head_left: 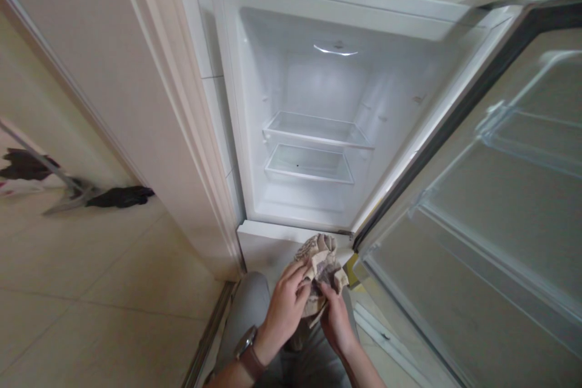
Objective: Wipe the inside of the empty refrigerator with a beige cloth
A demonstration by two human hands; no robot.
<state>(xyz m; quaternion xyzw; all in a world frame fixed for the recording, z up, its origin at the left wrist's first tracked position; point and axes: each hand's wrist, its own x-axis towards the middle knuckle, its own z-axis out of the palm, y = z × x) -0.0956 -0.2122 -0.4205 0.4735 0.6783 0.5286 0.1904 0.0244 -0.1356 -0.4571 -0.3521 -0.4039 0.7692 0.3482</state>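
Note:
A crumpled beige cloth (318, 254) with darker stained patches is bunched between my two hands, above my lap. My left hand (288, 297), with a watch on its wrist, is closed on the cloth's left side. On the right side, my right hand (335, 309) grips the cloth with the thumb pressed on top. Just beyond the cloth stands an open fridge (318, 85) with a white interior, two clear shelves (313, 127) and a lit lamp at the top.
The fridge door (500, 206), with clear door racks, stands swung open on the right. A door frame (182, 115) rises close on the left. Past it, a dustpan-like tool (73, 194) and a dark cloth (120, 196) lie on the tiled floor. A white strip (386, 339) lies at right.

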